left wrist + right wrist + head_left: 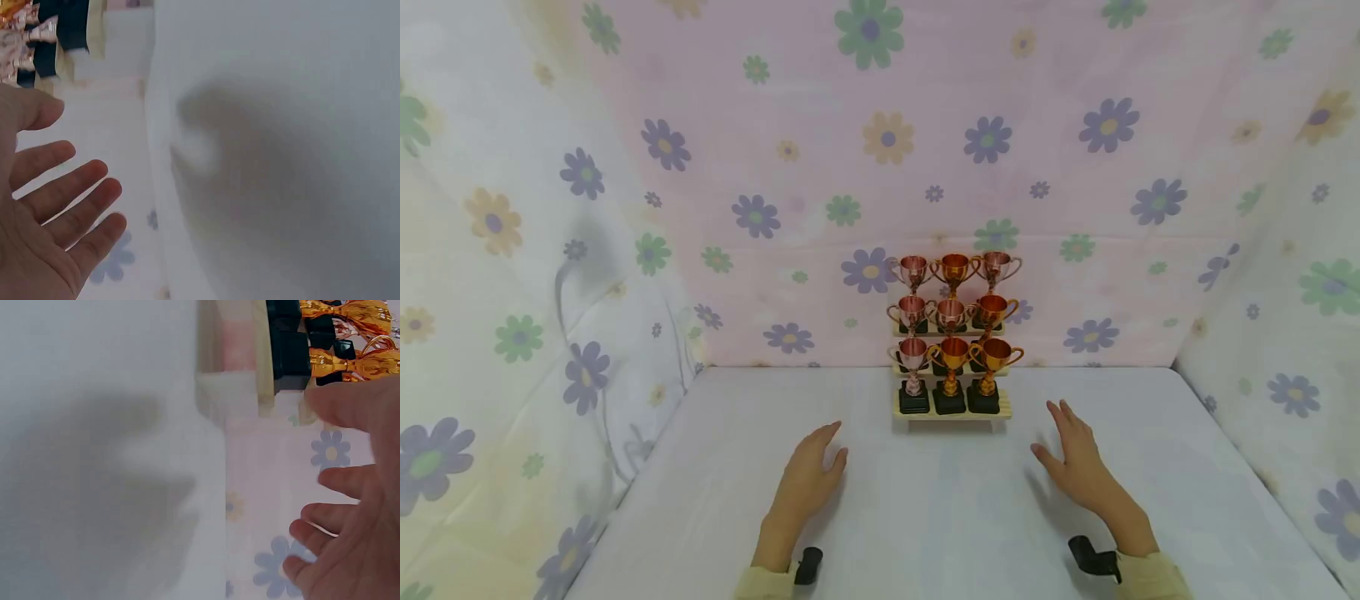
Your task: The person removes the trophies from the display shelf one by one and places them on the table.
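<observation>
A three-tier pale wooden stand [953,417] at the back of the table carries several small trophy cups on black bases, three to a tier. On the front tier are a pink metallic trophy [913,357], a gold trophy [952,357] in the middle and another gold trophy [994,357] at the right. Pink and gold cups also fill the upper tiers. My left hand [808,475] hovers left of the stand, fingers extended and holding nothing. To the right, my right hand [1078,462] also hovers over the table, thumb apart from the fingers, palm bare in the right wrist view.
A white cloth covers the table [940,517]. Flower-print fabric [805,125] hangs behind and on both sides, close behind the stand. Black straps with small devices [1093,557] sit at both wrists. Soft hand shadows fall on the tabletop.
</observation>
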A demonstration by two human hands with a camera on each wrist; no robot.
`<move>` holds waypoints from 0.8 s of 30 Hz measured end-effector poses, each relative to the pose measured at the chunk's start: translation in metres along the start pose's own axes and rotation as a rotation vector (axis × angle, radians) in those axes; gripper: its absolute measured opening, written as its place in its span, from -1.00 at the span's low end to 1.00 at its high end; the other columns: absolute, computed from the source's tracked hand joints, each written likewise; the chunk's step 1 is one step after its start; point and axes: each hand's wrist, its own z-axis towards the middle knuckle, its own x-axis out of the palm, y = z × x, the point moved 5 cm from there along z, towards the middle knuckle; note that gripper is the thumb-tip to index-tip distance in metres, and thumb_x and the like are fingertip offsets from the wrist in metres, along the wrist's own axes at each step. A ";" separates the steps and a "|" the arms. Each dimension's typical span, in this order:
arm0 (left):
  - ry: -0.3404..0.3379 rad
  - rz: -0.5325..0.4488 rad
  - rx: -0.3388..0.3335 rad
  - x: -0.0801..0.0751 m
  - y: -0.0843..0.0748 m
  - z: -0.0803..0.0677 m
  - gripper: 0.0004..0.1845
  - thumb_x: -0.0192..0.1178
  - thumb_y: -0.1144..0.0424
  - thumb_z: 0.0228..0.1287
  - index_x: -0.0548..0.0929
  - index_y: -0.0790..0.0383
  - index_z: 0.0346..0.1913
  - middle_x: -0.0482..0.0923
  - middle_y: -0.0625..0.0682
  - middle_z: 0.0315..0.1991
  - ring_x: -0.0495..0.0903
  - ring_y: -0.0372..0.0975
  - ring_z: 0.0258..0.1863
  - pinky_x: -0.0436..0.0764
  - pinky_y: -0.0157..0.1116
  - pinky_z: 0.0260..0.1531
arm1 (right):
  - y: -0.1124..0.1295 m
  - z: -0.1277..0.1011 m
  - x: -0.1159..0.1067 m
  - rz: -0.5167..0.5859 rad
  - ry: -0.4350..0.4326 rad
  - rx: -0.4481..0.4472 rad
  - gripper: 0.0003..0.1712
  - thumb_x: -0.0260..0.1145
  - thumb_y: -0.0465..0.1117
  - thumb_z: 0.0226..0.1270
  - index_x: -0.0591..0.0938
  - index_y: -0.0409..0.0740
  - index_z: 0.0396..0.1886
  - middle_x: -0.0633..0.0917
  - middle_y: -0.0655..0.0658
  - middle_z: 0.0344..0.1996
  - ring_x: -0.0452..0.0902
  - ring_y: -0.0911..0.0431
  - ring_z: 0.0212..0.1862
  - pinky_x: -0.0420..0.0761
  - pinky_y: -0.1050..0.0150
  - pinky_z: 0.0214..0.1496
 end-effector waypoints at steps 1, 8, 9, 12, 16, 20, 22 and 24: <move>-0.006 -0.055 -0.005 0.004 -0.003 0.002 -0.53 0.22 0.31 0.43 0.51 0.43 0.33 0.54 0.32 0.27 0.53 0.17 0.25 0.53 0.13 0.27 | 0.001 0.005 -0.002 0.043 -0.016 -0.015 -0.17 0.28 -0.23 0.47 0.10 -0.50 0.51 0.09 -0.64 0.48 0.00 -0.56 0.43 0.08 -0.58 0.36; 0.055 -0.455 -0.101 0.034 -0.018 0.024 -0.62 0.17 0.36 0.43 0.57 0.51 0.21 0.66 0.35 0.04 0.70 0.05 -0.04 0.74 -0.15 -0.04 | 0.012 0.044 -0.012 0.294 -0.141 -0.049 -0.11 0.37 -0.27 0.39 0.11 -0.30 0.56 0.28 -0.43 0.45 0.23 -0.34 0.39 0.25 -0.40 0.44; 0.090 -0.507 -0.119 0.039 -0.019 0.027 -0.61 0.16 0.35 0.44 0.56 0.53 0.21 0.66 0.36 0.03 0.70 0.05 -0.05 0.75 -0.18 -0.05 | 0.015 0.050 -0.012 0.317 -0.154 -0.055 -0.11 0.39 -0.27 0.38 0.12 -0.29 0.56 0.30 -0.41 0.44 0.26 -0.31 0.38 0.26 -0.38 0.45; 0.196 -0.634 -0.175 0.054 -0.023 0.036 -0.58 0.10 0.32 0.50 0.49 0.58 0.26 0.64 0.40 0.04 0.70 0.05 -0.03 0.76 -0.19 -0.05 | 0.021 0.064 -0.014 0.371 -0.173 -0.073 -0.11 0.42 -0.29 0.34 0.16 -0.28 0.54 0.34 -0.39 0.39 0.30 -0.26 0.31 0.30 -0.33 0.44; 0.243 -0.764 -0.295 0.067 -0.025 0.045 -0.55 0.03 0.30 0.56 0.43 0.61 0.30 0.61 0.43 0.07 0.69 -0.01 -0.03 0.75 -0.13 0.01 | 0.024 0.079 -0.011 0.426 -0.155 -0.066 -0.12 0.43 -0.33 0.31 0.17 -0.28 0.51 0.33 -0.38 0.37 0.31 -0.22 0.29 0.31 -0.28 0.46; 0.212 -0.873 -0.412 0.076 -0.024 0.051 -0.55 0.01 0.30 0.57 0.43 0.64 0.29 0.60 0.44 0.07 0.68 -0.08 -0.06 0.73 -0.16 0.04 | 0.025 0.089 -0.007 0.489 -0.126 -0.047 -0.11 0.45 -0.36 0.28 0.17 -0.29 0.49 0.32 -0.36 0.38 0.32 -0.20 0.30 0.31 -0.23 0.49; 0.190 -0.918 -0.448 0.079 -0.023 0.054 -0.56 0.01 0.31 0.57 0.45 0.64 0.27 0.61 0.42 0.05 0.68 -0.12 -0.08 0.73 -0.20 0.04 | 0.027 0.092 -0.005 0.531 -0.113 -0.036 -0.12 0.44 -0.38 0.29 0.17 -0.31 0.49 0.31 -0.36 0.39 0.32 -0.20 0.31 0.31 -0.22 0.50; 0.172 -0.963 -0.462 0.081 -0.022 0.056 -0.57 0.01 0.32 0.57 0.46 0.66 0.25 0.62 0.39 0.02 0.68 -0.15 -0.08 0.72 -0.22 0.05 | 0.030 0.095 -0.005 0.564 -0.108 -0.035 -0.13 0.43 -0.39 0.30 0.16 -0.34 0.49 0.31 -0.35 0.39 0.33 -0.15 0.30 0.35 -0.14 0.50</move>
